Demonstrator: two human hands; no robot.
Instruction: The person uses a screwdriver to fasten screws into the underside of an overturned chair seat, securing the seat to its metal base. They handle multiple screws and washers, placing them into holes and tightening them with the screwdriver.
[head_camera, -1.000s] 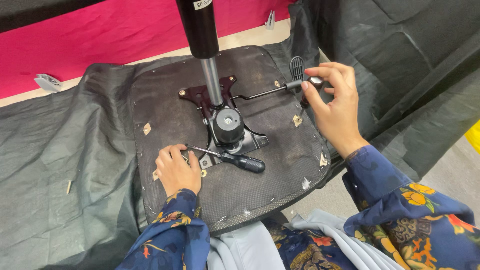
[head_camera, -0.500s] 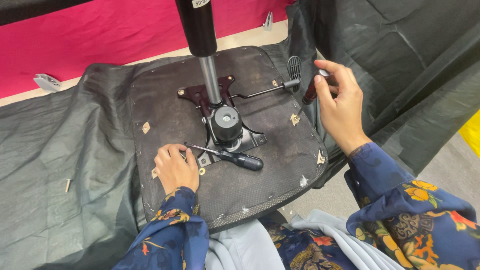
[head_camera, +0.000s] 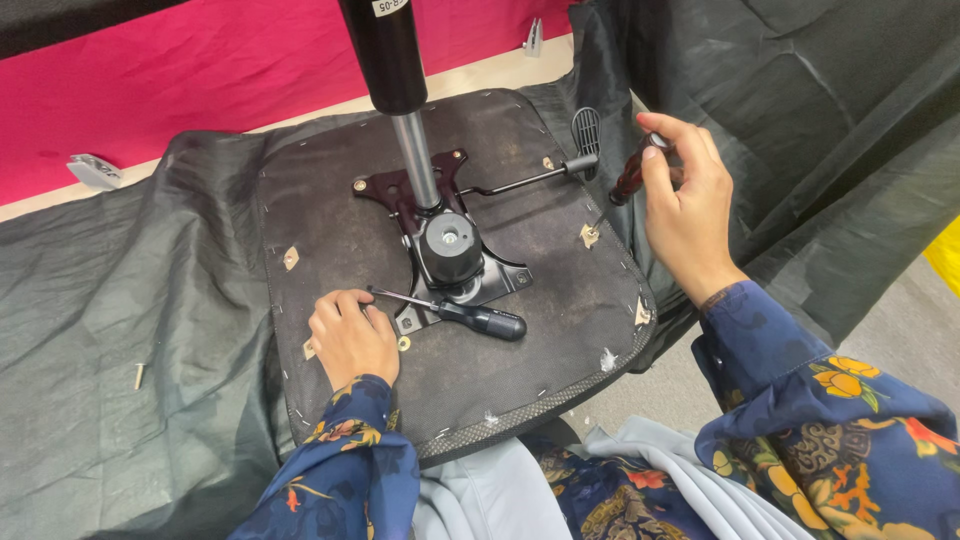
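I'm looking down on an upturned chair seat (head_camera: 340, 240), its dark underside facing me, lying on a dark grey cloth (head_camera: 120, 330) spread over the floor. My right hand (head_camera: 685, 205), at about 2 o'clock from the seat's centre, is curled shut around the dark red handle of a screwdriver (head_camera: 630, 178); its shaft slants down toward the tan tab (head_camera: 590, 236) at the seat's right edge, though I cannot tell whether the tip touches it. Just at 11 o'clock of that hand sits the black paddle of the adjustment lever (head_camera: 585, 130), whose thin rod runs back toward the middle.

My left hand (head_camera: 352, 338) rests at 7 o'clock on the seat, fingers bent loosely downward against the surface; I cannot tell whether it grips anything. Just beside it, at its 3 o'clock, lies a second screwdriver with a black handle (head_camera: 485, 320), its tip pointing toward that hand.

In the middle, the black mounting plate (head_camera: 490, 280) is fixed to the seat, and the gas cylinder (head_camera: 395, 60) rises from it toward 12 o'clock. A pink strip (head_camera: 150, 90) runs across the top. A loose screw (head_camera: 139, 375) lies on the cloth at 9 o'clock, well apart from the seat.
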